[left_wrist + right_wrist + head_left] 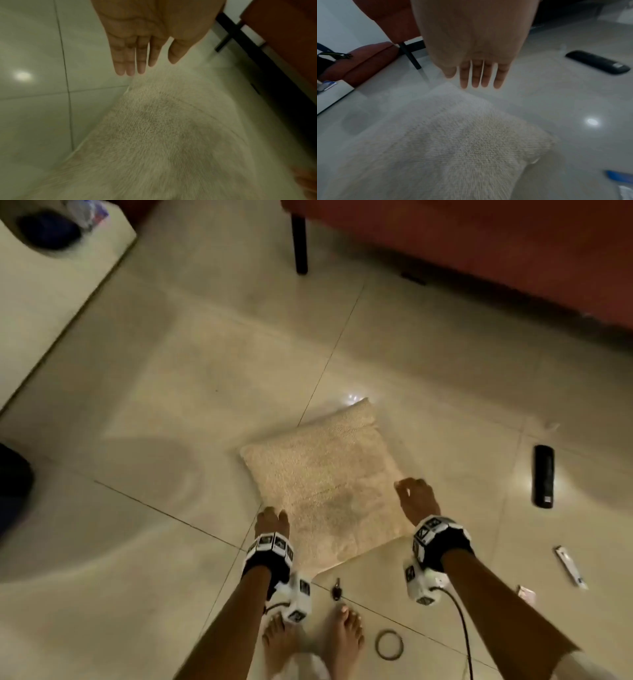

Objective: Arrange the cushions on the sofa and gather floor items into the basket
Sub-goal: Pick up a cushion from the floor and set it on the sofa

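Note:
A cream woven cushion [325, 477] lies flat on the tiled floor in front of my bare feet. My left hand [272, 517] is at its near-left edge and my right hand [412, 494] at its right edge. Both wrist views show the palms with fingers straight and extended above the cushion [163, 128] [462, 142], holding nothing. The left hand [137, 67] and right hand [479, 83] hover just over the fabric. The red sofa [496, 251] with a black leg stands at the top right.
On the floor lie a black remote [544, 481], a white strip-shaped item [571, 566], a small packet [526, 594], a ring [388, 643] and a key [337, 589]. A white low table [51, 302] stands at the top left.

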Tool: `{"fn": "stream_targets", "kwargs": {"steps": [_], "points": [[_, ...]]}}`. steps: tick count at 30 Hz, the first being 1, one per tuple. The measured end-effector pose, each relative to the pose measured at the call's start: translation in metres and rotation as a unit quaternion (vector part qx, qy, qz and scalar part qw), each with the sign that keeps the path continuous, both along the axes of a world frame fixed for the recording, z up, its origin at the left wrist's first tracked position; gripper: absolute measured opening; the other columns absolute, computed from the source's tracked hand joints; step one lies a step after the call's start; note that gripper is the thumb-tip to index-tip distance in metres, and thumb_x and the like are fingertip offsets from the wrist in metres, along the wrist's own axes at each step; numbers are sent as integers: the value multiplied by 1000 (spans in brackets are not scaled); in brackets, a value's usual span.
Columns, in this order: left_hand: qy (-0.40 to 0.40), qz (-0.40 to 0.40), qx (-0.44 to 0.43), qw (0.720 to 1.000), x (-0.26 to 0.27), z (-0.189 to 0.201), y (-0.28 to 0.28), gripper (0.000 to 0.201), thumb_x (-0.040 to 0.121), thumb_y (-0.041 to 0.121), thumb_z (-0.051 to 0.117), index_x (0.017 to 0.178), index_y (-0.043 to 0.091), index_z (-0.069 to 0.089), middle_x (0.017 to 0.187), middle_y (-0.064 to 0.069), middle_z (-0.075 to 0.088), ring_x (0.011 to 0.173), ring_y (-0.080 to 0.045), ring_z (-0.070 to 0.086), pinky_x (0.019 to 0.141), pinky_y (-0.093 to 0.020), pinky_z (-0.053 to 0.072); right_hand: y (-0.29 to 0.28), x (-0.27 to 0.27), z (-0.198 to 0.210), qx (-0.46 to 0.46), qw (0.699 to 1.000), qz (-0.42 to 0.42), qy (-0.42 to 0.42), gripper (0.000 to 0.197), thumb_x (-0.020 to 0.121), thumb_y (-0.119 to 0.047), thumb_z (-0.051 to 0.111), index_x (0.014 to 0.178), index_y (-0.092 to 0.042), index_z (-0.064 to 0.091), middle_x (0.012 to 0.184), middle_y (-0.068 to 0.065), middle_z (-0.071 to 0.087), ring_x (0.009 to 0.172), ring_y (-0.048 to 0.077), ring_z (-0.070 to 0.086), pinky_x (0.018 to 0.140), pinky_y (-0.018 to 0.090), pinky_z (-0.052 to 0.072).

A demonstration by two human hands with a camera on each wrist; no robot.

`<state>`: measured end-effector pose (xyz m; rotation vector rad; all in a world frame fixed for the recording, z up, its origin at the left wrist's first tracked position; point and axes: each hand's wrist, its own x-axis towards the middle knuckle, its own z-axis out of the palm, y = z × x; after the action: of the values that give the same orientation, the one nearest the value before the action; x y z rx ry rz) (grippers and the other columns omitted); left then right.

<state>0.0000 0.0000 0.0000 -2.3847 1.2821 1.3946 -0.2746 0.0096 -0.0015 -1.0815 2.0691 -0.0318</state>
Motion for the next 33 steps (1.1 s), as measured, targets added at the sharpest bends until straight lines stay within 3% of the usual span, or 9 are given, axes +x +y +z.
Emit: {"fn": "stream_targets", "kwargs": {"steps": [2, 6, 11, 18, 22, 24, 26, 29, 33], "points": [[-18, 52, 17, 998, -4, -34, -6, 49, 96, 24, 46, 137, -1, 37, 141, -26, 40, 130, -37, 40, 107, -41, 36, -11, -2, -42, -21, 997, -71, 27, 43, 96, -31, 41, 130, -6, 46, 135, 23, 44, 128, 37, 37, 104, 45, 33], [49, 186, 42, 980, 3, -84, -17, 62, 94, 47, 42, 129, -3, 48, 129, -26, 56, 107, -36, 57, 80, -31, 37, -32, -9, -99, 44, 993, -112, -1, 52, 96, -39, 35, 135, -4, 39, 141, 23, 43, 128, 39, 43, 107, 45, 34], [70, 246, -60, 965, 31, -73, -19, 37, 89, 40, 55, 86, 5, 66, 69, -13, 58, 71, -26, 55, 69, -30, 38, -19, -26, -80, -25, 985, -172, -20, 36, 93, -36, 42, 109, -9, 58, 118, 22, 63, 101, 35, 59, 81, 32, 39], [102, 202, -144, 963, 18, 93, -21, 41, 91, 22, 56, 53, 12, 46, 50, -8, 39, 55, -21, 39, 54, -24, 29, 39, -36, 100, -95, 955, -259, -112, 43, 94, -26, 48, 128, 0, 49, 130, 15, 55, 120, 29, 50, 106, 39, 35], [81, 93, -91, 988, 17, 219, -1, 22, 92, 11, 54, 108, -1, 61, 102, -28, 64, 98, -36, 63, 85, -39, 47, 63, -33, 257, -210, 941, -227, -135, 18, 92, -25, 47, 81, -13, 53, 78, 8, 57, 73, 17, 54, 70, 29, 42], [118, 66, -121, 983, 8, 273, 8, 32, 84, 3, 56, 113, 16, 63, 101, -30, 63, 89, -27, 69, 89, -45, 50, 65, -22, 323, -243, 941, -187, -142, 14, 91, -26, 48, 79, -21, 52, 72, -4, 54, 63, -3, 51, 62, 13, 42], [149, 32, -179, 972, -5, 336, 13, 40, 81, -4, 57, 116, 15, 62, 107, -30, 59, 87, -24, 65, 91, -48, 50, 63, -9, 389, -265, 949, -114, -125, 27, 85, -38, 47, 95, -16, 60, 80, -6, 59, 72, -4, 54, 68, 9, 42], [163, -91, -256, 949, -37, 435, 23, 48, 85, -1, 59, 130, -1, 44, 131, -21, 43, 117, -33, 50, 100, -46, 47, 63, 5, 459, -301, 952, -15, -58, 36, 83, -27, 50, 112, -12, 64, 102, 8, 67, 96, 19, 59, 85, 23, 41], [136, -257, -423, 858, -69, 531, 36, 75, 71, 13, 75, 134, 3, 36, 139, -25, 39, 130, -30, 34, 107, -39, 36, 63, 16, 539, -365, 915, 159, 58, 25, 80, -19, 52, 98, -17, 69, 87, 4, 72, 82, 23, 64, 72, 27, 49]]}}
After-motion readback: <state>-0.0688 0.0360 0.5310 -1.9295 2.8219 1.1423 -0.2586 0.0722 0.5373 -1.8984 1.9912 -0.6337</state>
